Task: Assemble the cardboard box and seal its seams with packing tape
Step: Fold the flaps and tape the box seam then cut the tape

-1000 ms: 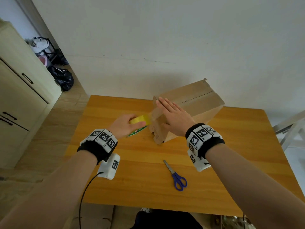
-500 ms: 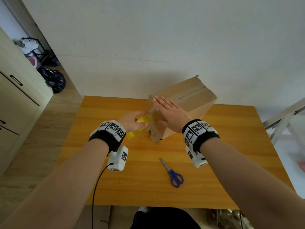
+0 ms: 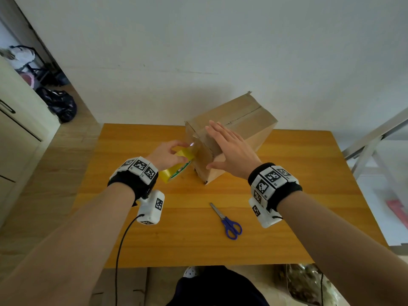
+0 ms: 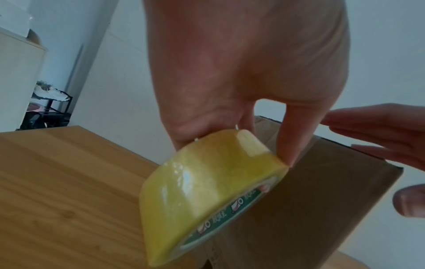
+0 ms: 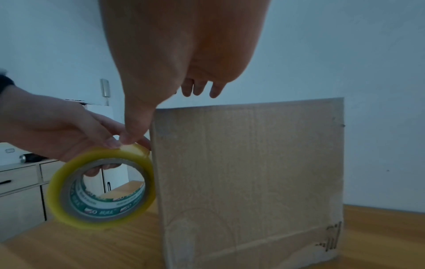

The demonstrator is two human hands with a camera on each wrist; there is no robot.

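A brown cardboard box stands on the wooden table, its top flaps folded shut. My left hand grips a yellow roll of packing tape and holds it against the box's left face. In the left wrist view the tape roll touches the box at its edge. My right hand lies flat with straight fingers over the box's near end. In the right wrist view its thumb sits at the box's upper left corner, just above the tape roll.
Blue-handled scissors lie shut on the table in front of the box. A cream cabinet stands at the left and a metal frame at the right. The wall is close behind the box.
My left hand has brought the tape roll a little lower along the box's left face. My right hand stays flat over the box. The head view has shifted.
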